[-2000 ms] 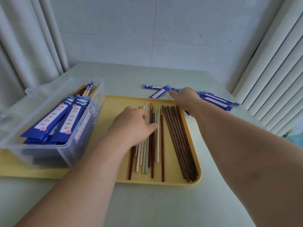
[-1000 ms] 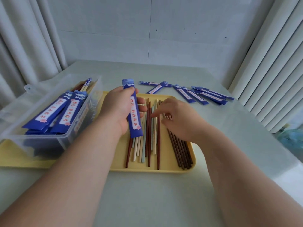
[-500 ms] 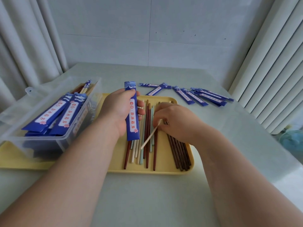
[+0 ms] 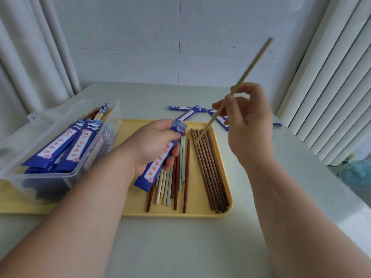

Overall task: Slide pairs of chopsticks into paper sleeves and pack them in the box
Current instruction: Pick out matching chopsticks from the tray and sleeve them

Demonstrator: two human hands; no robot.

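The right hand (image 4: pixel 249 125) pinches a pale wooden chopstick (image 4: pixel 252 66) between thumb and fingertips. The stick is raised steeply, its lower tip hanging just above the far ends of the dark brown chopsticks (image 4: pixel 210 171) and its upper end pointing toward the wall. Motion blur makes it hard to tell whether it is one stick or a pair, but it looks like one. The left hand (image 4: pixel 154 143) is curled round a blue paper sleeve (image 4: pixel 155 167), held slantwise over the yellow tray (image 4: pixel 136 207). The sleeve's upper end sits by the fingertips and its lower end lies over the mixed red, cream and pale green chopsticks (image 4: pixel 176 183). The step in hand looks like loading: a sleeve is ready and a stick is picked, but nothing is inside the sleeve yet. The next move probably calls for tipping the stick down, lining its narrow tip up with the sleeve's upper opening and keeping that mouth spread with the left fingers. If only one stick is held, a matching one is needed too. To the left, the clear plastic box (image 4: pixel 103 125) stands on the tray's left end, already holding a stack of filled sleeves (image 4: pixel 66 145). Spare empty sleeves (image 4: pixel 186 111) lie on the table (image 4: pixel 180 247) beyond the tray.
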